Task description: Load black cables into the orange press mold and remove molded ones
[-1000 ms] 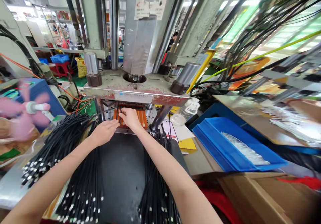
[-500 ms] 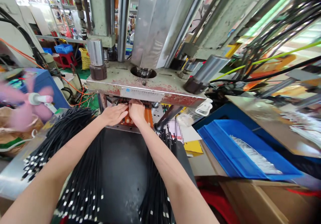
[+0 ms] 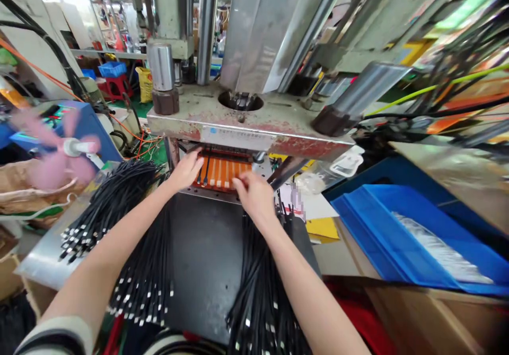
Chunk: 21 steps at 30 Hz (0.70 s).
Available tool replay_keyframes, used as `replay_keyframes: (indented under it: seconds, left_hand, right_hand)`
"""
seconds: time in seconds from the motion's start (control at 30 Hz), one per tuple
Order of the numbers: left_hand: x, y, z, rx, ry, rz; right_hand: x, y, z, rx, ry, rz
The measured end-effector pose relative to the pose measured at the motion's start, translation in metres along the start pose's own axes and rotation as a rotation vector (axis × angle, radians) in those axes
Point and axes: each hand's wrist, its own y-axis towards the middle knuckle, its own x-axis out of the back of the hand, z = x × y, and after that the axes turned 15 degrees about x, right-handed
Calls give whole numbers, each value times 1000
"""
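Observation:
An orange mould plate [image 3: 226, 170] with pale slots lies under the press head. Two short black cable ends [image 3: 205, 172] sit in its left slots. My left hand [image 3: 186, 171] is at the plate's left edge, fingers stretched out and thumb apart, near those cables. Off the plate's front right corner, my right hand [image 3: 256, 198] hovers with fingers half curled and thumb apart; no object shows in it. Below it hangs a bundle of black cables [image 3: 254, 270] with metal tips. A larger black cable bundle [image 3: 149, 270] lies to the left, partly behind my left forearm.
The press's heavy steel platen [image 3: 242, 127] hangs over the plate and both hands. A pink fan [image 3: 71, 148] spins at left. On the right are a blue tray [image 3: 382, 238] with white pieces and a yellow sheet [image 3: 321, 228]. A black work surface [image 3: 204, 259] spans the front.
My hands were close together over the plate and have parted. The right hand has drawn back to the right, uncovering the slots and black cable ends. The view has shifted slightly.

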Motion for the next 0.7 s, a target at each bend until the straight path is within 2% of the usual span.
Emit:
replay_keyframes:
  seconds: [0.07, 0.13, 0.2, 0.27, 0.4, 0.5, 0.6, 0.7]
  left_hand:
    - [-2, -37, 21, 77, 52, -117]
    - [-6, -63, 40, 199, 180, -104]
    - [-10, -73, 54, 279, 237, -22]
    - [-9, -71, 59, 294, 196, 23]
    - [8, -62, 52, 180, 37, 23]
    - [29, -67, 37, 11, -264, -15]
    - [49, -75, 14, -95, -504, -10]
    - [64, -78, -15, -145, -639, 70]
  right_hand:
    - [8, -46, -21, -190, -211, 127]
    - [13, -83, -36, -314, -336, 343]
    - [14, -102, -42, -345, -318, 502]
    - [12, -105, -42, -341, -243, 544]
    - [11, -96, -36, -363, -183, 501]
    - [11, -91, -35, -385, -94, 453]
    - [14, -89, -35, -444, 5, 286]
    - [20, -88, -32, -434, 65, 86]
